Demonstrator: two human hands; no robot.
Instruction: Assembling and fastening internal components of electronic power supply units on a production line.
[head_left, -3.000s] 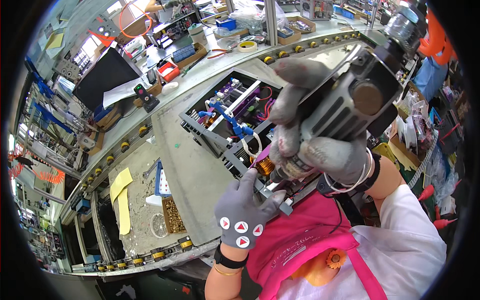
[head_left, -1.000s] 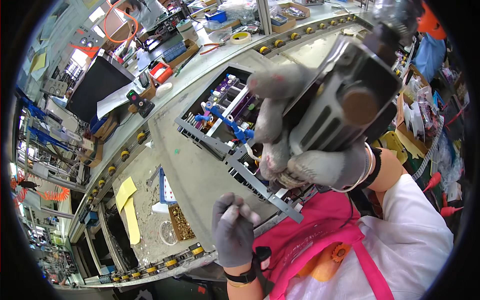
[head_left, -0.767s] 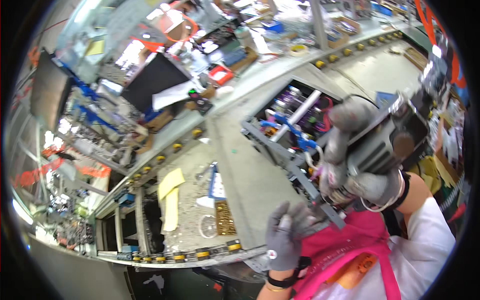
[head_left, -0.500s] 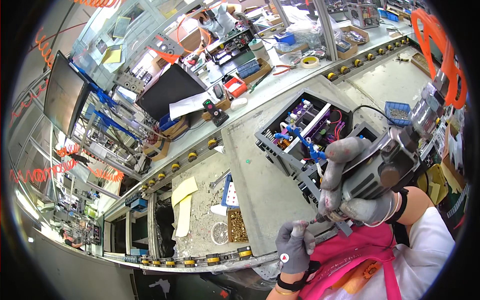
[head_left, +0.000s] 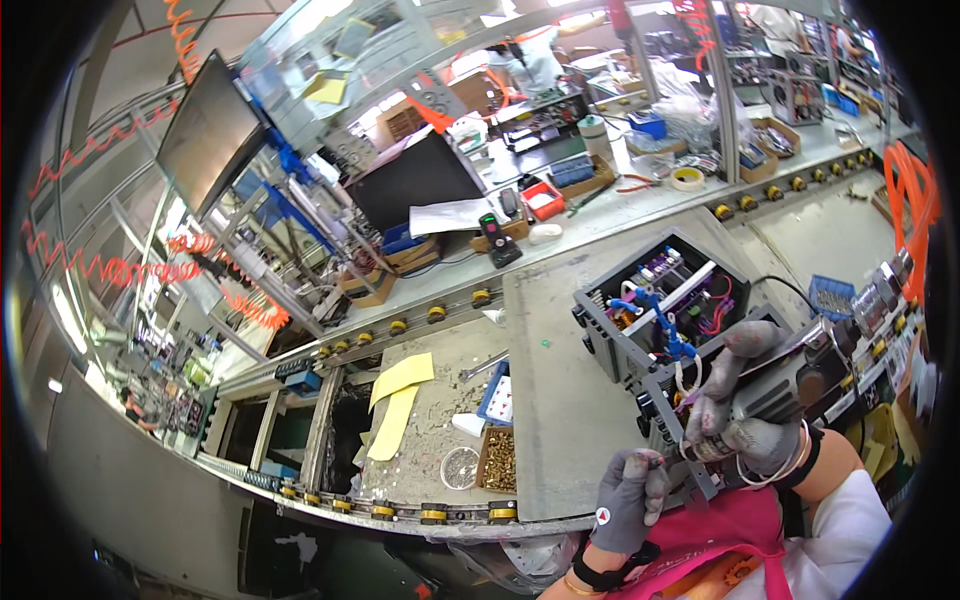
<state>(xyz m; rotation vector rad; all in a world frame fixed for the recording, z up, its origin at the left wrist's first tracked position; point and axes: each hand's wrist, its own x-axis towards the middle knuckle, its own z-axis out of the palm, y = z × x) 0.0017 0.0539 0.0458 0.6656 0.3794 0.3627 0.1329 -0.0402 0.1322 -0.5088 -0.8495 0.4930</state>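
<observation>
Workshop: a flat screen (head_left: 210, 140) is hanging tilted at far left, while a black monitor (head_left: 415, 185) is standing on the back bench (head_left: 600, 215), beyond the work surface (head_left: 425, 440).
Yellow strips (head_left: 403, 395): they are lying overlapped toward the surface's left edge.
Small parts: a round dish (head_left: 444, 468) and a brown box (head_left: 484, 465) of brass-coloured pieces are sitting side by side by the near edge; a blue tray (head_left: 484, 405) is resting just behind the box.
Left hand (head_left: 625, 495): gloved in grey, it is curling its fingers together at the surface's near edge; I cannot tell whether they are pinching anything.
Open chassis (head_left: 680, 300): it is lying toward the surface's right side, wires and purple boards showing.
Right hand (head_left: 755, 437): gloved too, it is gripping a power tool (head_left: 768, 398) over the chassis's near end; I cannot tell whether the tip is touching.
Blue bin (head_left: 828, 312): it is sitting behind the tool.
</observation>
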